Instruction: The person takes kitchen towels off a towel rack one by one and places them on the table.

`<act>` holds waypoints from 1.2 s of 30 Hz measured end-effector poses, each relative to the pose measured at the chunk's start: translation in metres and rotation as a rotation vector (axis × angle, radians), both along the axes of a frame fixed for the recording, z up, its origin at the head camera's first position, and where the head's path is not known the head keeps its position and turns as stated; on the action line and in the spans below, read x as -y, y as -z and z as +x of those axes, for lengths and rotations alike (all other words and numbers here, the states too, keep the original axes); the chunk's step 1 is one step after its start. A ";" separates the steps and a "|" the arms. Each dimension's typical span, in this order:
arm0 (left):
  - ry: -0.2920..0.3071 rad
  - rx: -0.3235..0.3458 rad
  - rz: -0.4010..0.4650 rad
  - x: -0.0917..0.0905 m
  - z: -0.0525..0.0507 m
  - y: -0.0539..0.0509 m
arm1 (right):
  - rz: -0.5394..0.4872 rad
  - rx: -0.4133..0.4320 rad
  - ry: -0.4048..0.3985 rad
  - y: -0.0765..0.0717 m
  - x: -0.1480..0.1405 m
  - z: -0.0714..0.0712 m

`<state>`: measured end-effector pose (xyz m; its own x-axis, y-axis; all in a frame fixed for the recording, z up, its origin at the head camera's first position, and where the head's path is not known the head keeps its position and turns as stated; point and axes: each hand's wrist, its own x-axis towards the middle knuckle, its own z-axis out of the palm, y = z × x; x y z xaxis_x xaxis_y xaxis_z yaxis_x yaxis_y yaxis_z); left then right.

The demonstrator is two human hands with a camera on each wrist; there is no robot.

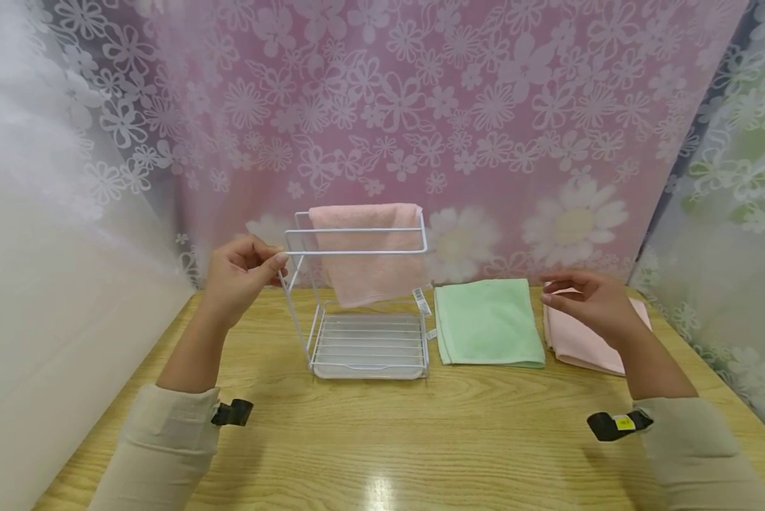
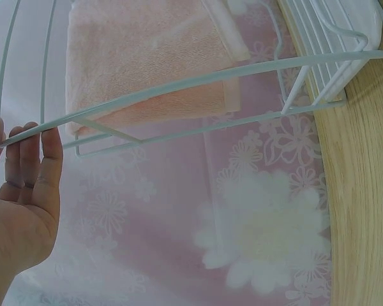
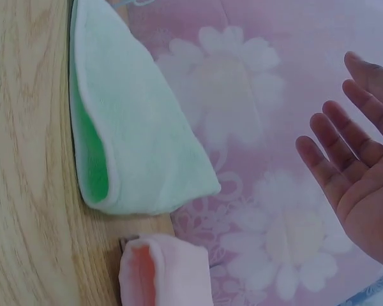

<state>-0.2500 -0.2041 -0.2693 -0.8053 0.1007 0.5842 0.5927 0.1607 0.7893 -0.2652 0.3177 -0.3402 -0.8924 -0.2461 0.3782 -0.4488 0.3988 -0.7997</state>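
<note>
A white wire towel rack stands on the table, with a slatted tray base at its bottom. Over its rear bar hangs a pink towel, also seen in the left wrist view as a pink towel. At the rack's upper left corner, my left hand pinches the wire between thumb and fingers. My right hand hovers above a folded pink towel and holds nothing; its fingers look relaxed in the right wrist view. Between rack and right hand lies a folded green towel.
The wooden table carries all of these. Behind it hangs a pink flowered curtain, close to the rack and towels. Pale sheeting borders the left side, and a flowered sheet the right. A tag hangs near the rack's right side.
</note>
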 end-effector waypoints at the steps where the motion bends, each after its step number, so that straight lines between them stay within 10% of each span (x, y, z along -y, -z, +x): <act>1: -0.003 -0.001 -0.002 0.000 0.000 0.000 | 0.002 -0.001 -0.006 -0.001 0.002 0.000; 36: -0.003 0.004 -0.006 0.001 -0.001 0.002 | 0.089 -0.094 -0.183 -0.037 0.060 0.005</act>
<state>-0.2507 -0.2048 -0.2716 -0.8080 0.1021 0.5803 0.5890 0.1671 0.7907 -0.2599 0.2575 -0.3030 -0.7918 -0.4364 0.4274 -0.5911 0.3710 -0.7162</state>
